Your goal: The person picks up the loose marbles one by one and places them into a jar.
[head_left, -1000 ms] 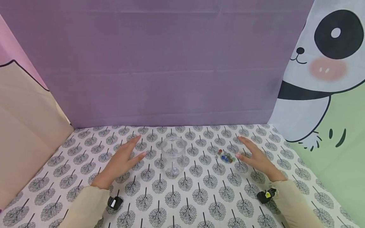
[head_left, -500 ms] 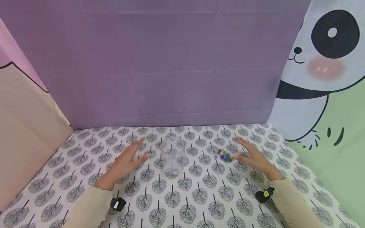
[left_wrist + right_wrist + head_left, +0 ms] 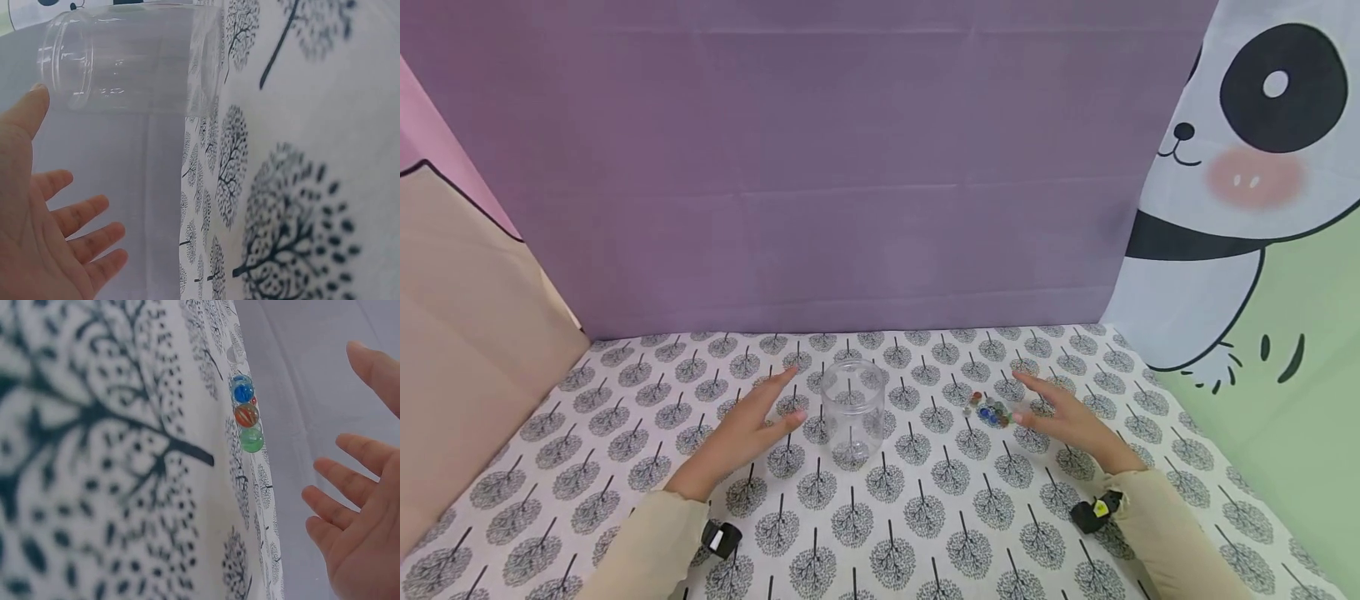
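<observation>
A clear, open-topped plastic jar [image 3: 853, 408] stands upright near the middle of the table; the left wrist view shows the jar [image 3: 134, 59] with a ridged neck. My left hand [image 3: 748, 429] hovers just left of it, fingers spread and holding nothing. Several glass marbles [image 3: 992, 412] lie in a loose cluster to the right of the jar. Blue, red-orange and green marbles [image 3: 246, 415] show in the right wrist view. Close to their right side is my right hand [image 3: 1067, 421], with fingers extended and nothing held.
The table is covered with a white cloth [image 3: 891, 554] printed with dark trees. A purple curtain [image 3: 850, 183] hangs behind its far edge. Panda-printed fabric [image 3: 1247, 192] borders the right side, and a beige panel [image 3: 467, 333] the left.
My left hand has moved rightward, closer to the jar. The right hand has shifted only slightly. Jar and marbles stay where they were.
</observation>
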`<state>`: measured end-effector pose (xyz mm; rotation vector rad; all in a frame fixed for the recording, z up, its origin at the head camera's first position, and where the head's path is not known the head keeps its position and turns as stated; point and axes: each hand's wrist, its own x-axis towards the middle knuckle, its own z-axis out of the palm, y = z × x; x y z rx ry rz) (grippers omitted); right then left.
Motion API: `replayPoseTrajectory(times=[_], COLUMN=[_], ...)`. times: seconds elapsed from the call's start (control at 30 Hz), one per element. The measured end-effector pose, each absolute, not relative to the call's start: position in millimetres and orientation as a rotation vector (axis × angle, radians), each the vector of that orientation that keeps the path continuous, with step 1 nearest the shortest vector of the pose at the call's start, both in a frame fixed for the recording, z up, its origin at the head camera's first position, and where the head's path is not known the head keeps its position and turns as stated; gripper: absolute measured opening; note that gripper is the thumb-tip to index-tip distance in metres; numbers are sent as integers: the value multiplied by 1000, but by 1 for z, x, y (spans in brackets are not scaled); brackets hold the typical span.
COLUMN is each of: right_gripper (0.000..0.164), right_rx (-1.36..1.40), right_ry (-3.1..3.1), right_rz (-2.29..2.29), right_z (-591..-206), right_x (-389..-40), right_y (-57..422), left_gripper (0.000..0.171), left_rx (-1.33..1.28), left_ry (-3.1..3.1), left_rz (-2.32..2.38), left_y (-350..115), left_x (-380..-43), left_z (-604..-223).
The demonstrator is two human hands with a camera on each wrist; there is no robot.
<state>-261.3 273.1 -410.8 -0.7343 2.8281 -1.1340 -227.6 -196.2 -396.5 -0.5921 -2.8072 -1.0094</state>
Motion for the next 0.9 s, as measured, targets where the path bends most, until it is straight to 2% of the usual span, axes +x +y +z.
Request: replayPoseTrajectory(times=[0.57,0.9], right_gripper=[66,65], right_rx=[-659,-439], right_ry=[2695,2678], right_rz=[-1242,-1234], right_z=[-415,-415], right_x=[-268,-268], right_y=[263,266], left_gripper=[73,73], left_rx=[-673,-688], left_ry=[-2762,-2743], left_rz=[-1073,-1068], left_y=[-181,-176], left_x=[-229,-234], left_z=[-394,-395])
